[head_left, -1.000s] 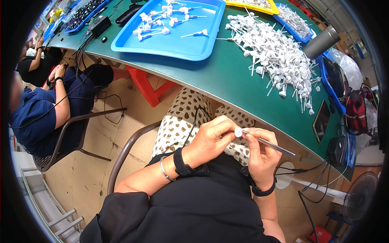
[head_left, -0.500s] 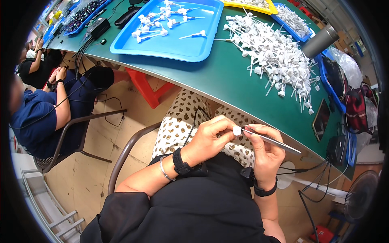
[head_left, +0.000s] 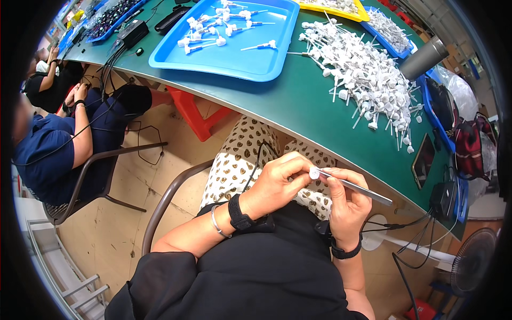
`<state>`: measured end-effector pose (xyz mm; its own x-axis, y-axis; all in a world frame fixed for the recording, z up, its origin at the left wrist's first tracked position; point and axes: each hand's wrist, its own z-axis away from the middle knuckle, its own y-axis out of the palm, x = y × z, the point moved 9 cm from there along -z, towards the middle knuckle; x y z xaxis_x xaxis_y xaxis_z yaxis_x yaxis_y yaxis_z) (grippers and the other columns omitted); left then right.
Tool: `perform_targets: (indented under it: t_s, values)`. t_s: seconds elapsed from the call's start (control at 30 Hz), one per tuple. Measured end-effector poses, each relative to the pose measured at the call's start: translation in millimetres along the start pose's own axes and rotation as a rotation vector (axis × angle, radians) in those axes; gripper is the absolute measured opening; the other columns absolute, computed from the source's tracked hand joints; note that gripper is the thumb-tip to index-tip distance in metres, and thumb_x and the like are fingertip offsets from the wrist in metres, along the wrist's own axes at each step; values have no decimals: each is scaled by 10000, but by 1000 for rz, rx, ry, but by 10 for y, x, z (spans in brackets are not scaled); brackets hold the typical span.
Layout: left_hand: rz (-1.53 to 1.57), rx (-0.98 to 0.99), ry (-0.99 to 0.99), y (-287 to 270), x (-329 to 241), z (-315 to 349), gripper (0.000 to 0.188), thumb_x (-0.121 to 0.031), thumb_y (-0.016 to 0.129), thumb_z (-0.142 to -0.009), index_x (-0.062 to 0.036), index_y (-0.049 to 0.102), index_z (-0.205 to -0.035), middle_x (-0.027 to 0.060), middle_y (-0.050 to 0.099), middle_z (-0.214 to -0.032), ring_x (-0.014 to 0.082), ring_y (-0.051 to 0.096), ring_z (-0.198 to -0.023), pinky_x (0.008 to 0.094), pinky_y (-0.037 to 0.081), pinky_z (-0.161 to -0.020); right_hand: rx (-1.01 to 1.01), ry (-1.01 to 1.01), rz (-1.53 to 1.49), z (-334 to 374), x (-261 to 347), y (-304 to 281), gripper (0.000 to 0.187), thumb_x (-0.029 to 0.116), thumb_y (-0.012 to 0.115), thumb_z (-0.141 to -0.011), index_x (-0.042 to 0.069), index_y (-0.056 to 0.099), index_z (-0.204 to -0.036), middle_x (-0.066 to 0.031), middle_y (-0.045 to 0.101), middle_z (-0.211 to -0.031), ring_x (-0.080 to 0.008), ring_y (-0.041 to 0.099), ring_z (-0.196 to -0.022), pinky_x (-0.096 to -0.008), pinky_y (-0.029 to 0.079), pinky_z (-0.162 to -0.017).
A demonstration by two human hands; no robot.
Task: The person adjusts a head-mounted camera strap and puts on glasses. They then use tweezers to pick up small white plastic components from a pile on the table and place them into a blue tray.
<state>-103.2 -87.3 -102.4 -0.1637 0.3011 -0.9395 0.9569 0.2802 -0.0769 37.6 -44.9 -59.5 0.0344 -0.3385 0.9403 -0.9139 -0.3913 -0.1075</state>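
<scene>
My left hand (head_left: 280, 181) pinches a small white plastic part (head_left: 314, 173) with a round cap between thumb and forefinger, above my lap. In my right hand (head_left: 349, 205) are slim grey metal tweezers (head_left: 368, 193), gripped between thumb and fingers. Their narrow end meets the edge of the white part, while the broad end sticks out to the right. Fingers partly hide both the part and the tip. On the table, a heap of similar white parts with thin stems (head_left: 368, 80) lies beyond my hands.
A blue tray (head_left: 224, 68) with several white parts stands on the green table (head_left: 314, 122). Yellow (head_left: 341, 9) and blue bins sit behind the heap. At right are a grey cylinder (head_left: 424, 58), a phone (head_left: 423, 161) and a fan (head_left: 473, 261). A seated person (head_left: 58, 144) is at left.
The tweezers' tip has shifted left onto the white part's cap, and my right hand has moved slightly left with it. The white part has turned a little in my left fingers.
</scene>
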Motion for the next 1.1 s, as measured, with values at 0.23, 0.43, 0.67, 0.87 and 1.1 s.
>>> perform_targets:
  t_s: [0.23, 0.43, 0.67, 0.87, 1.1]
  values:
    - [-2, 2, 3, 7, -3, -8, 112, 23, 704, -861, 6, 689, -971, 71, 656, -907, 114, 640, -743, 236, 515, -626, -5, 5, 28, -6, -2, -10, 112, -11, 661, -919, -42, 652, -1026, -102, 696, -986, -134, 667, -846, -243, 547, -736]
    - [-18, 9, 12, 23, 2, -4, 114, 19, 707, -860, 2, 688, -972, 69, 654, -902, 118, 643, -744, 236, 514, -624, -9, -13, 23, -22, 11, -12, 105, -20, 651, -923, -48, 638, -1024, -112, 697, -971, -138, 671, -845, -247, 551, -743]
    - [-36, 15, 28, 24, 4, -15, 105, 18, 706, -859, 4, 684, -961, 79, 656, -899, 136, 652, -747, 245, 522, -630, -19, -6, 22, -22, 9, -20, 98, -23, 653, -922, -48, 635, -1015, -114, 699, -977, -137, 673, -854, -245, 551, -747]
    - [-33, 10, -2, 25, 0, -14, 95, 18, 702, -862, 9, 681, -954, 77, 654, -893, 132, 646, -741, 247, 519, -628, -1, -38, 74, -23, 22, -14, 93, -21, 655, -921, -44, 640, -1010, -104, 704, -962, -126, 670, -829, -240, 547, -711]
    - [-19, 22, -23, 40, 26, -7, 103, 21, 702, -858, 5, 681, -958, 67, 643, -875, 116, 622, -714, 246, 498, -608, -5, -45, 122, -12, 6, -27, 80, -11, 672, -910, -33, 654, -985, -97, 709, -944, -136, 670, -790, -251, 538, -672]
